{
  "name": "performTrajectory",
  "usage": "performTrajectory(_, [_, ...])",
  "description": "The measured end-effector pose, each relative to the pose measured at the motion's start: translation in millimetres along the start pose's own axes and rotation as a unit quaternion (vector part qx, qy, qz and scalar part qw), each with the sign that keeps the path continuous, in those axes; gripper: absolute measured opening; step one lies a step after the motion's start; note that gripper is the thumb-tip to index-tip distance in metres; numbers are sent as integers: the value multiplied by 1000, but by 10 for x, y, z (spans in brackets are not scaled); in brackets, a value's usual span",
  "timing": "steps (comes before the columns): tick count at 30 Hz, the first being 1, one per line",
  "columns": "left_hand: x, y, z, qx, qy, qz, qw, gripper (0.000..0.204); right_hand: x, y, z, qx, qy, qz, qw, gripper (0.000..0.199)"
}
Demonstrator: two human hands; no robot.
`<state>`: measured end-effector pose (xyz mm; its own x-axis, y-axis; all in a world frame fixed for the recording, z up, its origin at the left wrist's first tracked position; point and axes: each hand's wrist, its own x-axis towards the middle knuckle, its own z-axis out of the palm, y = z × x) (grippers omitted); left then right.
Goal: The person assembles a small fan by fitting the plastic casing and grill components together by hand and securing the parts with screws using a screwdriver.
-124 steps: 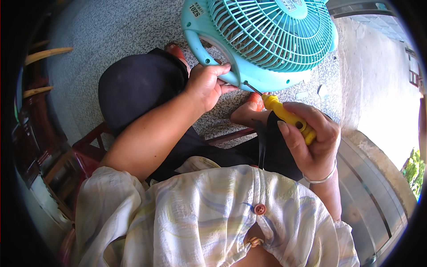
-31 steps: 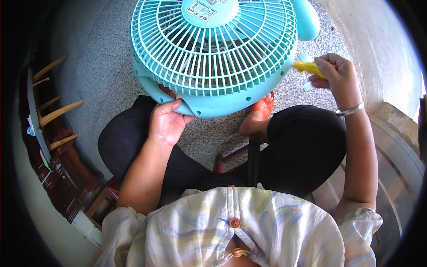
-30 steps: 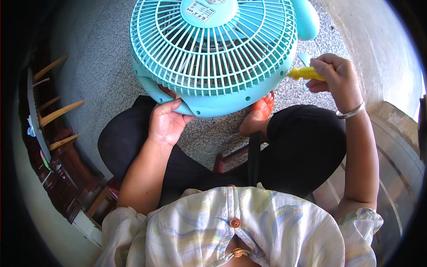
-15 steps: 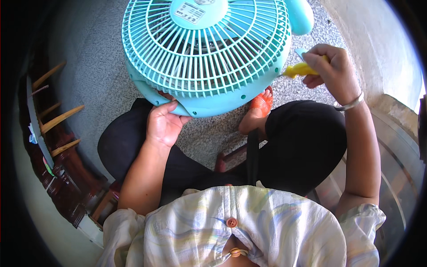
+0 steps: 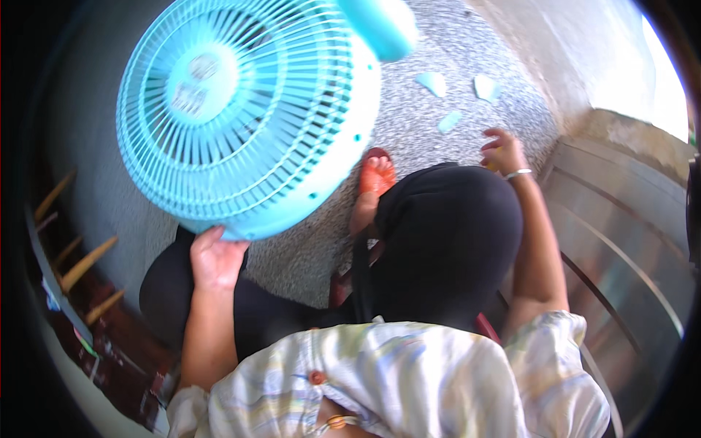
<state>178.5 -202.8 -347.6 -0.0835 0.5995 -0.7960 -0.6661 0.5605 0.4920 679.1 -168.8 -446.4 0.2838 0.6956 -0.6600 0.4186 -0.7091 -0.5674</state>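
Mid-job on the round turquoise plastic fan with the wire-style grille (image 5: 248,117), by the look of it: tilted up on its edge, filling the upper left of the frame, grille face toward the camera, base stub poking off the top centre. Gripped at the lower rim by the left hand (image 5: 215,255), fingers curled under the housing, palm pressed to the plastic. Steadied there, low left of centre, above a black-trousered knee (image 5: 175,285).

Reached out at the upper right with the right hand (image 5: 502,150), wrist ringed by a thin silver bangle (image 5: 517,174), down near the speckled grey stone floor (image 5: 431,175). Fingers bent, a speck of yellow showing beneath them; grasping or merely touching, impossible to tell from this angle.

Judged as a pause between steps on the fan housing, one hand fetching or setting something at the floor. Next move, likely: right hand back to the fan rim, with the left keeping the tilt steady so the housing stayed put.

Counted: one fan. Three small pale turquoise plastic pieces (image 5: 432,82) lying loose on the floor, upper centre-right, apart from each other and from the fan. One orange sandal (image 5: 378,175) on a foot, centre frame. Two hands, both the person's own.
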Motion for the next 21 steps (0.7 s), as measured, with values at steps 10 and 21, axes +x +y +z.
performTrajectory(10, [10, 113, -221, 30, 6, -25, 999, 52, 194, 1235, 874, -188, 62, 130, 972, 16])
performTrajectory(21, [18, 158, -164, 40, -17, -34, 998, 54, 393, 1323, 1033, -116, 155, 152, 969, 24])
